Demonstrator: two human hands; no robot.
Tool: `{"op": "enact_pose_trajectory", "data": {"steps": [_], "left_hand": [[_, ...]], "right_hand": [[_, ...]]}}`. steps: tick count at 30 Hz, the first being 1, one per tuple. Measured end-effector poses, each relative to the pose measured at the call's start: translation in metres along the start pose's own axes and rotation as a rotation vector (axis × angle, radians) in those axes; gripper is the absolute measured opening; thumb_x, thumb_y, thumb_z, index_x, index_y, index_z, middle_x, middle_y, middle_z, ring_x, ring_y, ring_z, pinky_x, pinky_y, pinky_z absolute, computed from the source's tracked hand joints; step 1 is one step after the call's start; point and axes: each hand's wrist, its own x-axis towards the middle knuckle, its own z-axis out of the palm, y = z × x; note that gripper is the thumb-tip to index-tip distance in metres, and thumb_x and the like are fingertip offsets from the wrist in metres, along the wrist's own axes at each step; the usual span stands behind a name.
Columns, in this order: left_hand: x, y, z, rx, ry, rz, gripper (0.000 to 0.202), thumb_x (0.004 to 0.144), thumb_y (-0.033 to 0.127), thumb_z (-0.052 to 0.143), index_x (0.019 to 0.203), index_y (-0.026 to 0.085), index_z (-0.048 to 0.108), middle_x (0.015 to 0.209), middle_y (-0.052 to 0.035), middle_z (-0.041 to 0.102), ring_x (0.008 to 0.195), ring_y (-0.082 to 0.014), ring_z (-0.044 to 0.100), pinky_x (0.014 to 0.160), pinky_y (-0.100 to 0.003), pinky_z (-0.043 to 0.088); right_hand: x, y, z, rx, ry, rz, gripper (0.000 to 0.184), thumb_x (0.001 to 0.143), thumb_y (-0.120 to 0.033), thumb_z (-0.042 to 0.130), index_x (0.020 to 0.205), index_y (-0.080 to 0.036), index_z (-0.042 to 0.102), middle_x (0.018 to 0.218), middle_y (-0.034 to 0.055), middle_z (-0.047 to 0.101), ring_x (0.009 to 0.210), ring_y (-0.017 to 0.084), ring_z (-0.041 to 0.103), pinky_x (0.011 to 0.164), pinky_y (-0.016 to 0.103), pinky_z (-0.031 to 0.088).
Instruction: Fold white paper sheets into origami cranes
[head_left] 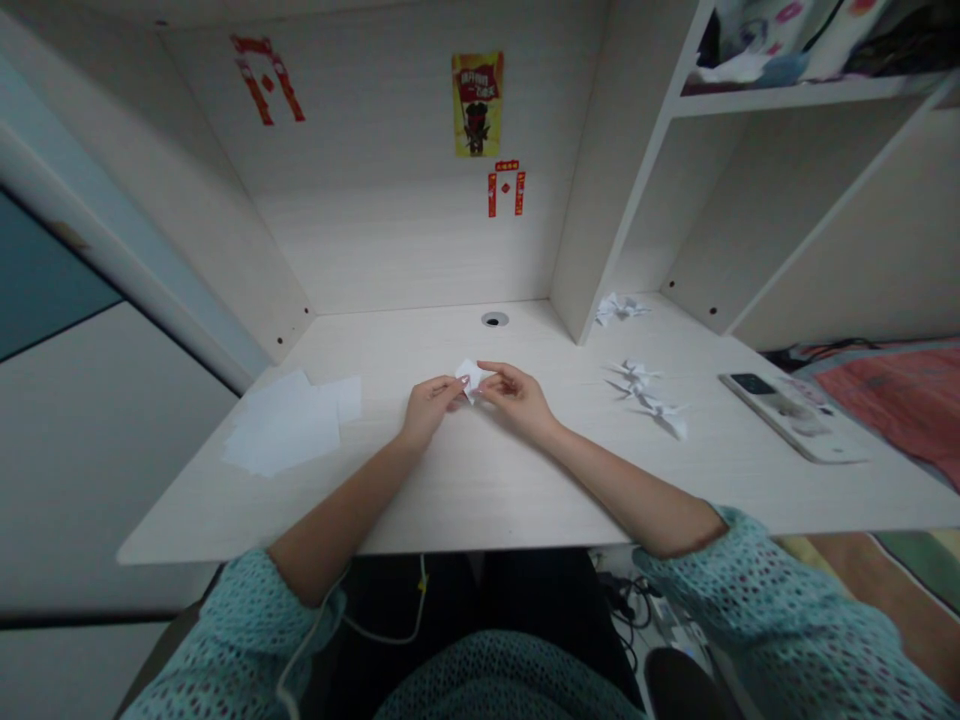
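Note:
A small piece of folded white paper (470, 372) is held up a little above the desk, near its middle. My left hand (431, 405) pinches its left side between thumb and fingers. On the other side, my right hand (519, 395) has thumb and fingers closed at the paper's right edge. The fingers partly cover the folds, so the exact shape is hard to make out. Flat sheets of white paper (289, 425) lie in a loose, overlapping pile to the left. Several folded paper cranes (636, 378) rest on the desk to the right.
More folded paper pieces (621, 308) sit by the shelf divider (622, 190). A white phone-like device (793, 418) lies at the right, beside a red cloth (885, 390). A round cable hole (495, 320) is near the back wall. Cables (634, 605) hang below the desk edge.

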Motion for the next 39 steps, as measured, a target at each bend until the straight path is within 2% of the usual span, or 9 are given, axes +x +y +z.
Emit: {"op": "enact_pose_trajectory", "data": {"steps": [6, 9, 13, 17, 22, 27, 29, 32, 39], "left_hand": [[-0.0021, 0.0029, 0.0039, 0.038, -0.082, -0.022, 0.035, 0.068, 0.051, 0.064, 0.072, 0.016, 0.065, 0.070, -0.0042, 0.067, 0.066, -0.0129, 0.060, 0.059, -0.022, 0.044], [-0.0022, 0.0033, 0.0051, 0.005, -0.081, -0.044, 0.035, 0.067, 0.049, 0.066, 0.075, 0.015, 0.064, 0.070, -0.0046, 0.067, 0.066, -0.0135, 0.061, 0.059, -0.022, 0.044], [-0.0010, 0.0017, 0.0047, -0.043, -0.085, -0.052, 0.038, 0.067, 0.049, 0.067, 0.085, 0.015, 0.065, 0.076, -0.0061, 0.069, 0.071, -0.0156, 0.064, 0.063, -0.023, 0.045], [-0.0004, 0.0012, 0.0043, -0.038, -0.072, -0.074, 0.041, 0.070, 0.053, 0.062, 0.083, 0.015, 0.068, 0.073, -0.0058, 0.069, 0.066, -0.0157, 0.064, 0.064, -0.026, 0.047], [-0.0013, 0.0022, 0.0046, -0.019, -0.016, -0.013, 0.041, 0.070, 0.054, 0.061, 0.073, 0.015, 0.071, 0.070, -0.0047, 0.068, 0.065, -0.0147, 0.060, 0.064, -0.025, 0.048], [-0.0017, 0.0014, 0.0041, 0.017, 0.017, 0.034, 0.039, 0.070, 0.053, 0.061, 0.082, 0.018, 0.073, 0.089, -0.0060, 0.071, 0.078, -0.0179, 0.061, 0.062, -0.024, 0.046], [-0.0016, 0.0006, 0.0043, 0.006, 0.012, 0.025, 0.040, 0.069, 0.054, 0.062, 0.087, 0.019, 0.073, 0.093, -0.0061, 0.070, 0.081, -0.0185, 0.061, 0.061, -0.023, 0.046], [-0.0019, 0.0001, 0.0055, -0.025, -0.006, -0.007, 0.043, 0.069, 0.056, 0.062, 0.087, 0.018, 0.073, 0.088, -0.0072, 0.070, 0.079, -0.0187, 0.061, 0.059, -0.024, 0.046], [-0.0015, 0.0001, 0.0067, -0.094, -0.015, -0.061, 0.042, 0.069, 0.050, 0.064, 0.095, 0.017, 0.070, 0.091, -0.0079, 0.069, 0.080, -0.0179, 0.063, 0.067, -0.027, 0.049]], "right_hand": [[-0.0020, -0.0022, 0.0013, -0.040, 0.055, -0.056, 0.042, 0.070, -0.037, 0.066, 0.107, -0.019, 0.061, 0.074, 0.0014, 0.062, 0.066, 0.013, 0.057, 0.064, 0.026, 0.045], [-0.0013, -0.0014, 0.0001, -0.079, 0.076, -0.081, 0.039, 0.072, -0.037, 0.065, 0.108, -0.020, 0.061, 0.075, 0.0015, 0.062, 0.066, 0.012, 0.057, 0.064, 0.025, 0.045], [-0.0022, -0.0018, -0.0002, -0.215, 0.055, -0.200, 0.030, 0.078, -0.033, 0.060, 0.106, -0.022, 0.065, 0.081, 0.0032, 0.064, 0.070, 0.013, 0.057, 0.066, 0.026, 0.045], [-0.0034, -0.0037, -0.0019, -0.373, 0.019, -0.275, 0.030, 0.078, -0.033, 0.062, 0.107, -0.025, 0.066, 0.080, 0.0031, 0.064, 0.069, 0.013, 0.056, 0.065, 0.027, 0.045], [-0.0026, -0.0044, -0.0048, -0.458, 0.057, -0.265, 0.034, 0.071, -0.039, 0.069, 0.102, -0.025, 0.068, 0.080, 0.0036, 0.066, 0.067, 0.014, 0.057, 0.063, 0.027, 0.046], [-0.0024, -0.0001, -0.0025, -0.399, 0.076, -0.196, 0.033, 0.074, -0.043, 0.065, 0.101, -0.023, 0.068, 0.078, 0.0038, 0.067, 0.065, 0.013, 0.058, 0.061, 0.026, 0.046], [-0.0032, 0.0017, -0.0012, -0.394, 0.083, -0.178, 0.036, 0.073, -0.043, 0.066, 0.103, -0.023, 0.067, 0.076, 0.0028, 0.067, 0.062, 0.013, 0.058, 0.059, 0.025, 0.046], [-0.0049, 0.0012, -0.0002, -0.468, 0.077, -0.193, 0.040, 0.070, -0.041, 0.069, 0.107, -0.025, 0.065, 0.075, 0.0010, 0.067, 0.058, 0.012, 0.056, 0.059, 0.025, 0.045], [-0.0051, -0.0042, -0.0021, -0.597, 0.069, -0.270, 0.033, 0.080, -0.030, 0.058, 0.112, -0.025, 0.063, 0.080, 0.0027, 0.068, 0.068, 0.014, 0.058, 0.068, 0.028, 0.045]]}}
